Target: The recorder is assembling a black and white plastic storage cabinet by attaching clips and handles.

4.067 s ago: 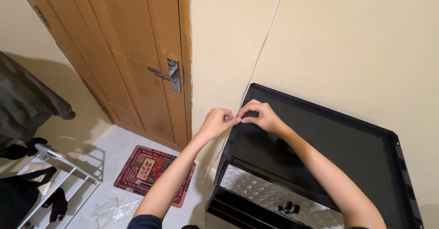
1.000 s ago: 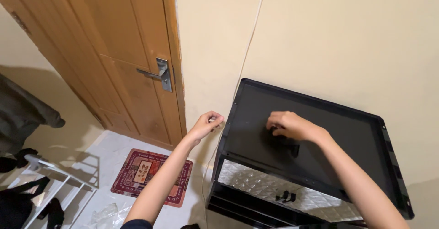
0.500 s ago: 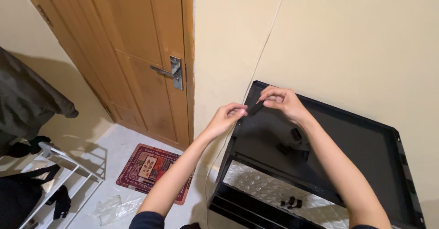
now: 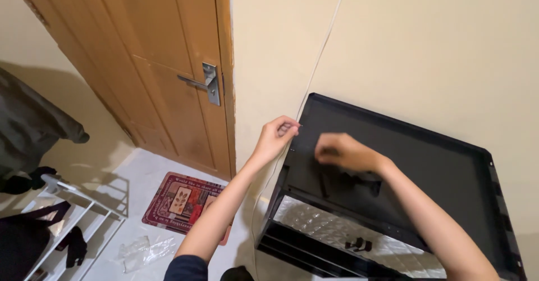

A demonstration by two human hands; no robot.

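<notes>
Closest in, two bare arms reaching out and down. Left hand (image 4: 278, 135) pinched shut at the near-left corner of the black tray (image 4: 438, 163), thumb and fingers pressed on something tiny; too small to tell what. Right hand (image 4: 342, 152) just beside it, low over the tray, fingers curled under and blurry; cannot tell if anything is in it. Tray right under the right hand, flat, on top of a black frame and close to the wall (image 4: 421, 51). Below both hands, a shiny silver shelf (image 4: 314, 219) in the same frame, with a few small black bits (image 4: 359, 243) lying loose on it. Looks partly done: tray and shelf in place, but loose bits not yet used, and fingers busy at just one corner. Hard to tell about the other corners. Thin white cord (image 4: 320, 56) running down the wall, passing right by the left hand. Farther off, down to the left of the left hand, a red mat (image 4: 182, 199), a clear bag (image 4: 143, 252) and a white rack (image 4: 84, 219) on the floor. Behind those, a brown door (image 4: 151, 62) with a metal handle (image 4: 202, 83), shut.
</notes>
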